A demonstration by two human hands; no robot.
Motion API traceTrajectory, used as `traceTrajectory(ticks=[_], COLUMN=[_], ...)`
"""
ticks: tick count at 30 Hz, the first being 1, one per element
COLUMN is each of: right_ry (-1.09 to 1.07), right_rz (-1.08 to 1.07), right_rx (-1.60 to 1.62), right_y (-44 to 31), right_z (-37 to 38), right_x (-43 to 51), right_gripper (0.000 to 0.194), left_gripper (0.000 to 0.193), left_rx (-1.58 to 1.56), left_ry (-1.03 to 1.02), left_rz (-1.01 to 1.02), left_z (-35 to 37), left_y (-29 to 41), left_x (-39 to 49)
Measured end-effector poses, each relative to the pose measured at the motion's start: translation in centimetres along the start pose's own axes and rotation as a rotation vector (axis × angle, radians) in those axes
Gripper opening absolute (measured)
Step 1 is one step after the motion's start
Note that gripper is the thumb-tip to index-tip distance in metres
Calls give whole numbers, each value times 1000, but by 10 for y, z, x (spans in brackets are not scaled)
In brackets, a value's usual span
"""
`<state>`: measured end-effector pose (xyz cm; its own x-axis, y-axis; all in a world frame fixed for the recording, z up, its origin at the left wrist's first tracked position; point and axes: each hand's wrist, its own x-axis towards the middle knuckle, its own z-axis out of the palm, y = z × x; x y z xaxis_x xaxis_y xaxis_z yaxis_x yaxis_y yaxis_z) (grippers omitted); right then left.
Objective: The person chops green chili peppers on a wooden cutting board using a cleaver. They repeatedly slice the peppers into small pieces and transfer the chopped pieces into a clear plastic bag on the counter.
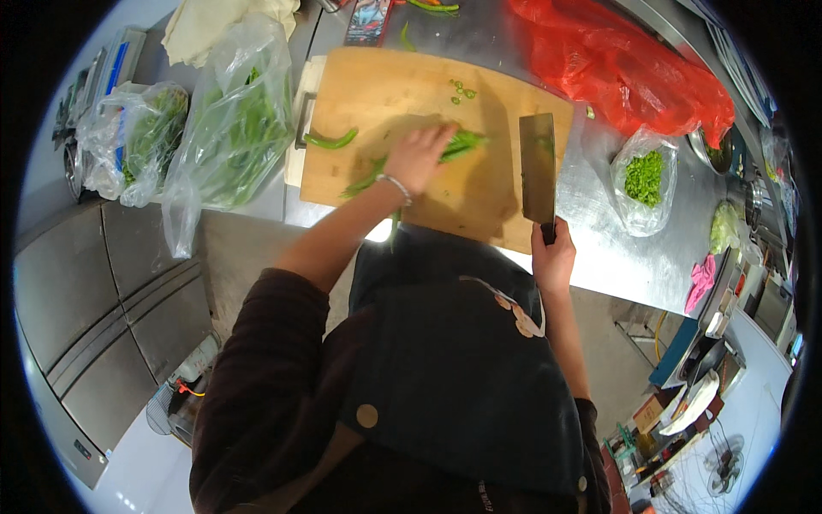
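Note:
On a wooden cutting board (398,77), my left hand (420,157) lies blurred over a bunch of long green peppers (463,144), its fingers closed around or pressing on them; which one I cannot tell. More green peppers (367,180) lie under my left wrist, and one hangs past the board's near edge. A single curved green pepper (331,139) rests at the board's left. My right hand (553,254) grips the handle of a cleaver (538,167), whose broad blade is over the board's right side, apart from the peppers. Several cut pepper rings (463,92) lie near the far edge.
Plastic bags of green vegetables (237,128) stand left of the board. A phone (368,22) lies beyond it. A red plastic bag (629,70) and a clear bag of chopped green pieces (643,180) are on the steel counter (594,257) at right, with a pink cloth (700,283).

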<state>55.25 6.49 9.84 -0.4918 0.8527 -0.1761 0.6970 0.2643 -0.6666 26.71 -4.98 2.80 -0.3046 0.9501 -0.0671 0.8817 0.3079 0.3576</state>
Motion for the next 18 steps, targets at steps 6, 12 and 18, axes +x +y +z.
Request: traceTrajectory(ticks=[6, 12, 18], right_ry=[9, -13, -67], right_rz=[7, -99, -143], right_rx=[-27, -143, -128], right_y=[-23, -23, -30], right_z=[11, 25, 38], right_x=[-1, -8, -10], right_gripper=[23, 29, 27], left_gripper=[45, 32, 29], left_rx=[-132, -322, -160], left_ry=[221, 269, 324], left_rz=[99, 76, 74], left_z=[6, -21, -37], left_y=[34, 17, -13], left_x=[0, 6, 8])
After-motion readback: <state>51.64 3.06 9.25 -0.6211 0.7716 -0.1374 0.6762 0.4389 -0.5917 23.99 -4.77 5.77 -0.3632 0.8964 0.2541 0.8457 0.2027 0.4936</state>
